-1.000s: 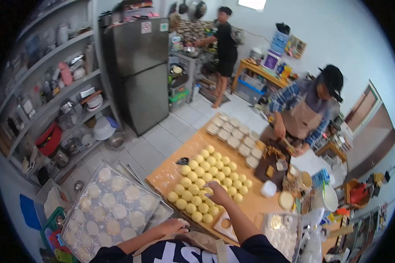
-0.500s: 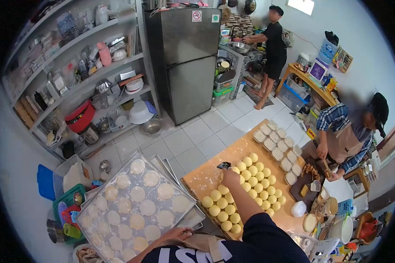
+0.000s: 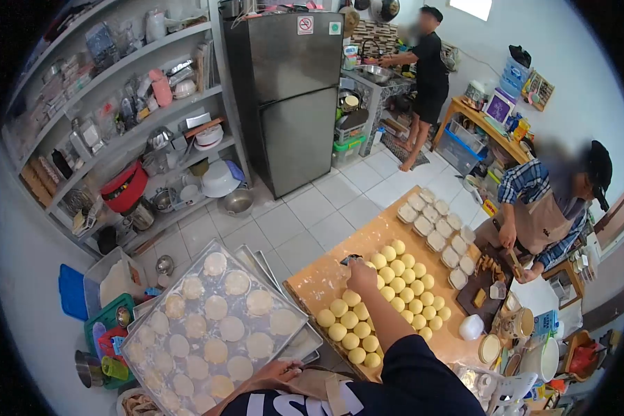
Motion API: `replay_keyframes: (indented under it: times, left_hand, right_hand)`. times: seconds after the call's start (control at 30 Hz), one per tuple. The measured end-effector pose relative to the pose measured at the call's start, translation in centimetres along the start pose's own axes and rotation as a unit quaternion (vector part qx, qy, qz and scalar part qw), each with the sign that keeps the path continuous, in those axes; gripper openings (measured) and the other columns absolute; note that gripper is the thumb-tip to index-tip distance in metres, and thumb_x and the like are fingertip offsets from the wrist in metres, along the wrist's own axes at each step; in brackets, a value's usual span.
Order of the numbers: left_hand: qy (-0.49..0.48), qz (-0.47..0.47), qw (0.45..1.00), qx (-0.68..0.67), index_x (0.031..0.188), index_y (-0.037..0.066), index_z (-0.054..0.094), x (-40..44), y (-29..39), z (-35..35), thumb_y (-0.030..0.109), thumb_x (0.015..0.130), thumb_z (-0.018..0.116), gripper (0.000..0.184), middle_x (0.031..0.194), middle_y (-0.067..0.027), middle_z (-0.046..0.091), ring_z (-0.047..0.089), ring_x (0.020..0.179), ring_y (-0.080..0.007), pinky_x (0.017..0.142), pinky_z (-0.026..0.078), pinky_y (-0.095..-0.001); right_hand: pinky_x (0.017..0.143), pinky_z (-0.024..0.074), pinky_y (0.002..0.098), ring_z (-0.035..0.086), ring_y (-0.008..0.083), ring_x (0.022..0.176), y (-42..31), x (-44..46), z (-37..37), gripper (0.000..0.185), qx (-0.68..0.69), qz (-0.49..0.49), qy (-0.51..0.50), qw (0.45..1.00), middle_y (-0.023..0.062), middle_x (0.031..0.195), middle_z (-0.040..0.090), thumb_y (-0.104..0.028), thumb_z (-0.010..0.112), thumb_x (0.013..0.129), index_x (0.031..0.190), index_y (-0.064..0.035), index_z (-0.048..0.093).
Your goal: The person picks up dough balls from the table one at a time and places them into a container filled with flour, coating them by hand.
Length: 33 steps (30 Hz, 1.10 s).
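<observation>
My right hand (image 3: pixel 362 277) reaches over the wooden table (image 3: pixel 324 276), closed on a small dark object with a shiny edge (image 3: pixel 351 259); its kind is hard to make out. Around that hand and forearm stand rows of round yellow dough balls (image 3: pixel 397 284), some hidden under the arm. My left hand (image 3: pixel 281 369) is low by the near right edge of a large tray (image 3: pixel 299 313), its fingers loosely bent with nothing seen in them. On the tray lie many flat, pale, floured dough rounds (image 3: pixel 216 308).
Lidded small tubs (image 3: pixel 435 240) stand in rows at the table's far side. A co-worker in a plaid shirt (image 3: pixel 527 187) handles brown pieces on a dark board (image 3: pixel 480 295). Another person (image 3: pixel 430 76) stands at the sink. A fridge (image 3: pixel 295 104) and shelves (image 3: pixel 128 132) line the back.
My right hand has drawn slightly closer to the table's surface, and less of the dark object shows above it. The view has shifted a little. My left hand stays by the tray.
</observation>
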<state>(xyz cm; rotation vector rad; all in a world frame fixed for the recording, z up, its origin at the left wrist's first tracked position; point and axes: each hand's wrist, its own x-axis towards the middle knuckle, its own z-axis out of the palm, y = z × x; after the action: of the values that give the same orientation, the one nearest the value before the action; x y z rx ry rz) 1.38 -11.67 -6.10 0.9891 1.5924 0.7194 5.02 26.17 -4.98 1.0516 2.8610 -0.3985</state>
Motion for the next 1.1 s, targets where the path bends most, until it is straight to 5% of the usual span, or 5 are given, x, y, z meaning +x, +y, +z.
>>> replay_keyframes:
  times: [0.47, 0.6, 0.8, 1.0, 1.1]
  left_hand:
    - [-0.136, 0.102, 0.976, 0.133, 0.118, 0.004, 0.055, 4.7, 7.2, 1.8, 0.028, 0.092, 0.053, 0.036, 0.103, -0.0113, 0.064, 0.061, 0.095, -0.0209, 0.082, 0.046, -0.0329]
    - [-0.224, 0.109, 0.948, 0.198, 0.117, 0.003, 0.056, 7.2, 11.6, 4.5, 0.028, 0.092, 0.055, 0.035, 0.102, -0.0111, 0.064, 0.061, 0.092, -0.0216, 0.082, 0.047, -0.0320]
    - [-0.352, 0.220, 0.863, 0.289, 0.115, 0.003, 0.056, 11.2, 14.8, 10.9, 0.024, 0.091, 0.054, 0.032, 0.105, -0.0130, 0.063, 0.060, 0.098, -0.0227, 0.083, 0.047, -0.0331]
    - [-0.413, 0.265, 0.819, 0.298, 0.110, 0.003, 0.058, 11.6, 16.6, 19.7, 0.031, 0.090, 0.054, 0.035, 0.097, -0.0167, 0.063, 0.060, 0.092, -0.0308, 0.079, 0.047, -0.0380]
    - [-0.406, 0.301, 0.799, 0.325, 0.111, 0.005, 0.058, 9.4, 19.2, 23.5, 0.031, 0.091, 0.052, 0.034, 0.098, -0.0174, 0.063, 0.060, 0.091, -0.0319, 0.081, 0.046, -0.0394]
  right_hand:
    - [0.086, 0.0457, 0.0400, 0.054, 0.0322, 0.105, 3.7, -13.9, -7.9, 0.053, 0.292, 0.063, 0.175, 0.938, 0.0147, 0.114, 0.055, -0.014, 0.070, 0.069, 0.117, -0.0092, 0.049]
    - [0.087, 0.0453, 0.0405, 0.054, 0.0326, 0.105, 9.0, -26.0, -4.7, 0.053, 0.274, 0.172, 0.212, 0.922, 0.0151, 0.115, 0.055, -0.013, 0.070, 0.067, 0.116, -0.0098, 0.051]
    - [0.084, 0.0461, 0.0415, 0.056, 0.0344, 0.100, 15.0, -46.8, -1.9, 0.049, 0.221, 0.471, 0.265, 0.812, 0.0143, 0.110, 0.056, -0.009, 0.069, 0.066, 0.112, -0.0099, 0.052]
    - [0.079, 0.0466, 0.0435, 0.057, 0.0364, 0.095, 17.8, -60.6, 2.3, 0.042, 0.138, 0.593, 0.288, 0.739, 0.0159, 0.106, 0.056, -0.006, 0.065, 0.068, 0.108, -0.0082, 0.052]
    - [0.082, 0.0467, 0.0416, 0.056, 0.0333, 0.100, 19.7, -63.9, 7.0, 0.044, 0.125, 0.574, 0.235, 0.775, 0.0143, 0.107, 0.057, -0.003, 0.063, 0.066, 0.109, -0.0077, 0.055]
